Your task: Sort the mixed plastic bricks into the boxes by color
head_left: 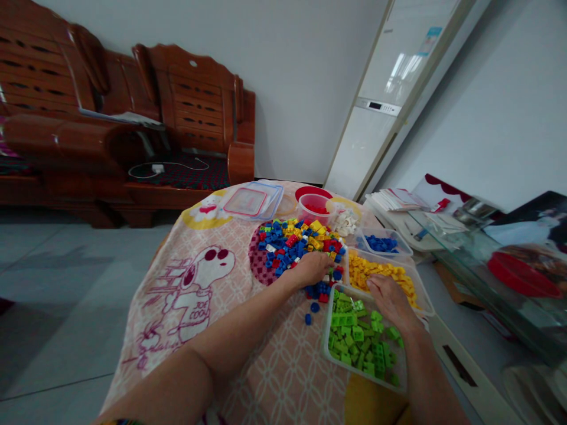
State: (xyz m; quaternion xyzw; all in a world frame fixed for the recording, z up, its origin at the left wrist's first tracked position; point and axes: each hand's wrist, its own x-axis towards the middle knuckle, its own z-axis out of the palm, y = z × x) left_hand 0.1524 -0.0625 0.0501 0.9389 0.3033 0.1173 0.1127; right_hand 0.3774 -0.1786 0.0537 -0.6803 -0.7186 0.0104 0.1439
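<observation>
My left hand reaches into the right side of a mixed pile of toy building bricks, in blue, yellow, red and white. Its fingers are bent together, with a bit of green by the tips; whether they grip it is hidden. My right hand hangs above the border of two clear tubs, its fingers curled together and their contents out of sight. Beneath it, the nearer tub holds green bricks. Yellow bricks fill the tub behind.
Blue bricks lie in another clear tub, red ones in a round bowl. White bricks are heaped between them. Stacked lids rest at the table's back left. Two loose blue pieces lie near the pile. A glass shelf stands to the right.
</observation>
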